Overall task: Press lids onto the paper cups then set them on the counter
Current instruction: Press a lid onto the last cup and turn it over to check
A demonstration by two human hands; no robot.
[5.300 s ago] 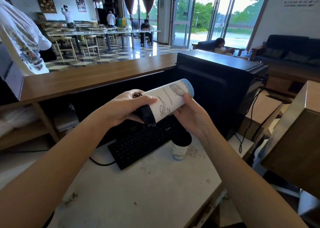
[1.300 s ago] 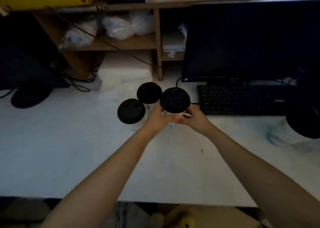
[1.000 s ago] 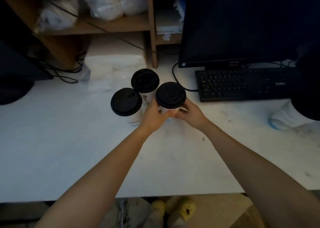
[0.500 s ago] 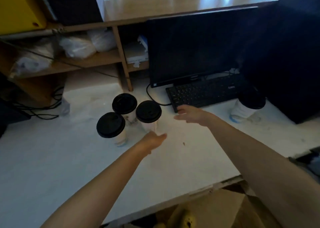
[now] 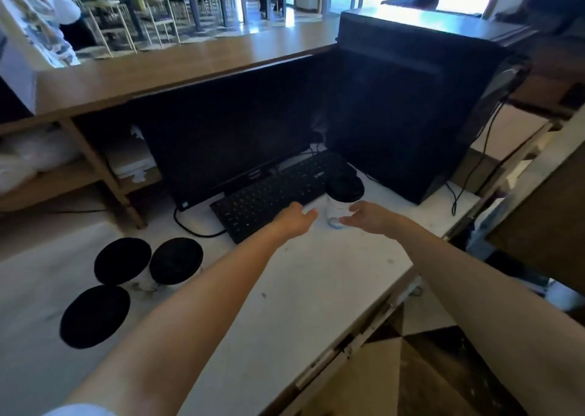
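Observation:
Three white paper cups with black lids stand grouped at the left of the white counter (image 5: 316, 289): one at the back left (image 5: 122, 260), one beside it (image 5: 176, 260), one nearest me (image 5: 95, 316). A further lidded cup (image 5: 343, 202) stands upright to the right of the keyboard. My left hand (image 5: 296, 217) is open just left of that cup, apart from it. My right hand (image 5: 368, 216) is open at its right side, fingertips at or nearly at the cup's wall. Neither hand grips it.
A black keyboard (image 5: 272, 194) and dark monitor (image 5: 228, 137) sit behind the hands, a black computer tower (image 5: 411, 108) at the right with cables. A wooden shelf (image 5: 63, 175) holds bags at the left. The counter's front edge runs diagonally at the lower right.
Both hands let go of the cup set beside the other two and moved right toward the lone lidded cup by the keyboard. The camera lifted and swung right.

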